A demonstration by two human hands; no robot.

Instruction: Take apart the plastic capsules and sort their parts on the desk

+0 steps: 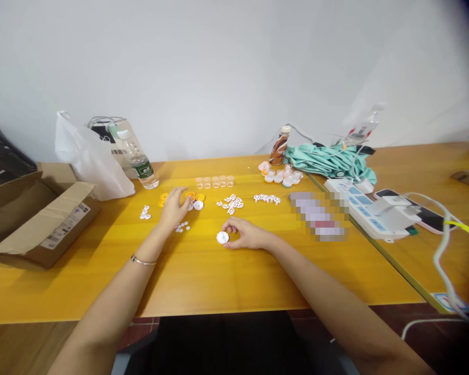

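My right hand (246, 234) pinches a small white round disc (222, 238) between thumb and fingers, just above the table. My left hand (174, 208) reaches over a group of orange round caps (200, 197), its fingers apart and partly bent. A white round piece (198, 205) lies just right of its fingertips. Small white discs (182, 226) are scattered below this hand, and white knobbed pieces (145, 212) lie to its left. White openwork pieces (231, 203) sit beyond my right hand, with a row of similar white parts (266, 198) farther right.
Clear cups (214, 182) stand in a row at the back. Several assembled pieces (283, 175) lie near a brown drink bottle (280, 147) and green cloth (328, 162). A power strip (369, 211) is at right. A cardboard box (42, 224) and water bottle (143, 169) stand left.
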